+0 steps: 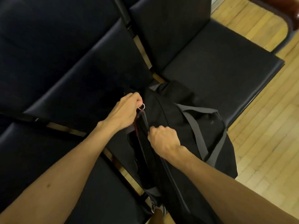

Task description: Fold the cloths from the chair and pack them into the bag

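1. Pale yellow plank floor point(267, 110) runs along the whole right side of the grip, and slivers of it show to the left too.
2. Way up and right of the grip there's a reddish-brown wooden armrest point(289, 12) on a dark curved frame.
3. Straight below the grip, a grey sneaker point(163, 209), mostly hidden.

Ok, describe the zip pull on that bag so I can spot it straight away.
Start at the black bag lying on the black chair seats. Follow its zip from the right hand, which grips the bag's edge, up to the left hand. At that hand's fingertips is a small silver ring, the only shiny metal against the dark fabric.
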A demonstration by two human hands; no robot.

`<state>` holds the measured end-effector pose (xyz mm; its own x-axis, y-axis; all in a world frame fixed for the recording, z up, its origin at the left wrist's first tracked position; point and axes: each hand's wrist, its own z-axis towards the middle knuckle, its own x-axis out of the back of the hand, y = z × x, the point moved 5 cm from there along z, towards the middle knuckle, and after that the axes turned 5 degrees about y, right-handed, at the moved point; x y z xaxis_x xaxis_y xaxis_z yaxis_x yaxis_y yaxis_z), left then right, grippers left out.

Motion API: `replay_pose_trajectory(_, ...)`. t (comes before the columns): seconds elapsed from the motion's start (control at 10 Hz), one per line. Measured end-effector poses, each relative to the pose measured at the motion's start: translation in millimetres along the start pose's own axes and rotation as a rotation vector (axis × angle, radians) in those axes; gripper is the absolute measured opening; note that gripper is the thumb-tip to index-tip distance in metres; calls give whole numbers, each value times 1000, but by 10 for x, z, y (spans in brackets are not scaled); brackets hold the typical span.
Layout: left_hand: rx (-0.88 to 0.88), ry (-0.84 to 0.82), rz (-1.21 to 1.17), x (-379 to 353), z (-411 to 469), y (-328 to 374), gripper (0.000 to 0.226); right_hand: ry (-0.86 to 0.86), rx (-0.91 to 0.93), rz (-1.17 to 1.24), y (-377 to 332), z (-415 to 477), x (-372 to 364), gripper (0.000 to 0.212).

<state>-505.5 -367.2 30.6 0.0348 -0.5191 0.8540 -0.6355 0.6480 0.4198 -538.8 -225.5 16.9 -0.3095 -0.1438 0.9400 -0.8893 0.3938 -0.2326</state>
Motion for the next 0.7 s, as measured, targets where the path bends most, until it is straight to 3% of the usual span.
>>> replay_pose_trajectory(0.1,90,32,86,-2,414,-179,15,-100,234,-82,-32,-262,-37,12)
replay_pose_trajectory(0.3,361,199,397,117,1011,-342,25,6,292,-143,252,-285,184,32)
replay_pose_trajectory(0.5,473,448,142,396,930,-490,21,225,255,-47,407,45,471,41)
replay_pose_trajectory(0.6,416,439,-64,598,655,-467,26,249,120,59,419,150,407,27)
replay_pose_trajectory(0.7,283,249,-232,702,151,-243,18,-88,66,76,285,142,282,39)
